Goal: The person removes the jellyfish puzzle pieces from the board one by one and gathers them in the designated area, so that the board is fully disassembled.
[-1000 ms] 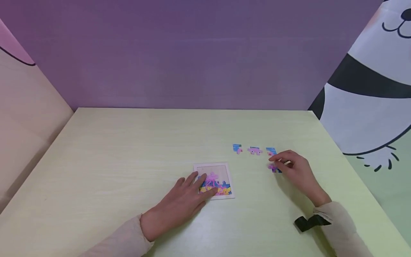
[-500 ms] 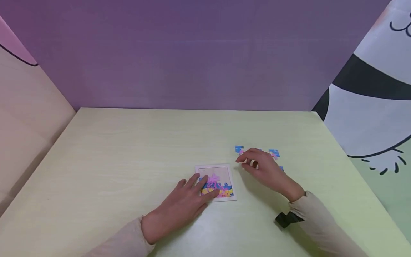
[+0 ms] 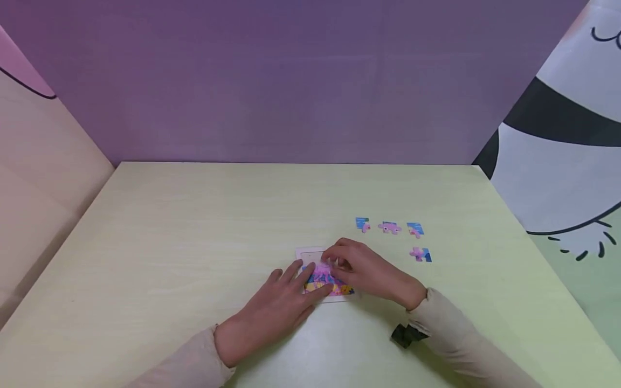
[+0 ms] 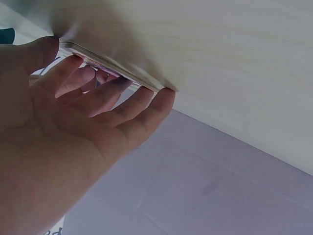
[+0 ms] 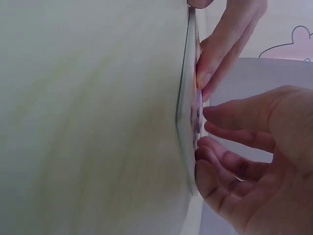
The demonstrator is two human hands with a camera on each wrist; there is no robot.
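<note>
Your right hand (image 3: 366, 269) bends its fingers narrowly over the puzzle frame (image 3: 310, 249); whether they pinch a piece, you cannot tell. Your left hand (image 3: 278, 311) spreads its fingers across the frame's left side. The frame, partly filled, lies flat on the table (image 3: 194, 226), with four loose pieces (image 3: 390, 228) beyond your right hand.

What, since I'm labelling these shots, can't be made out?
Whether the right grip holds a piece: head view, the grip itself hides that.
Frame, lower left corner: head view, behind the left grip.
Loose pieces, fine detail: head view, too small.
Cartoon, most of face: head view, cut off by edges.
</note>
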